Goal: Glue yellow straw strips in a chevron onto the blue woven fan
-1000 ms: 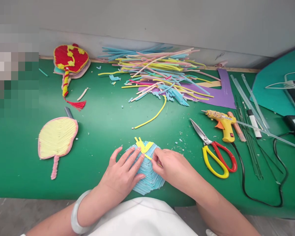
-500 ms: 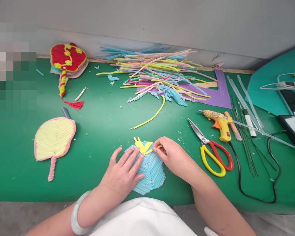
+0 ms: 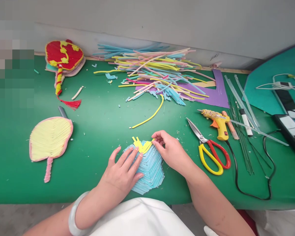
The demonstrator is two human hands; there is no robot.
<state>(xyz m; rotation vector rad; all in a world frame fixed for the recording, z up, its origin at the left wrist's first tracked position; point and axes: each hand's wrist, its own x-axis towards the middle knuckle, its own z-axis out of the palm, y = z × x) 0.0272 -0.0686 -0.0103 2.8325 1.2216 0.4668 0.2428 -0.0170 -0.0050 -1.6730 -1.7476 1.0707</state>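
Observation:
A blue leaf-shaped fan panel (image 3: 149,170), covered in slanted rows of fuzzy stems, lies on the green table in front of me. Short yellow pipe cleaner pieces (image 3: 144,147) form a V at its top. My left hand (image 3: 121,172) rests flat on the panel's left side, fingers spread, tips touching the yellow pieces. With thumb and index finger, my right hand (image 3: 168,149) pinches the end of a yellow pipe cleaner (image 3: 150,143) at the panel's upper right edge.
Scissors (image 3: 207,147) and a yellow glue gun (image 3: 217,123) with a black cord lie to the right. Behind is a heap of coloured pipe cleaners (image 3: 152,68). A yellow leaf-shaped fan (image 3: 51,139) and a red fan (image 3: 64,55) are on the left.
My right hand has moved slightly up and left, bringing the yellow pipe cleaner's end up along the V. My left hand stays on the panel. The whole view has shifted slightly.

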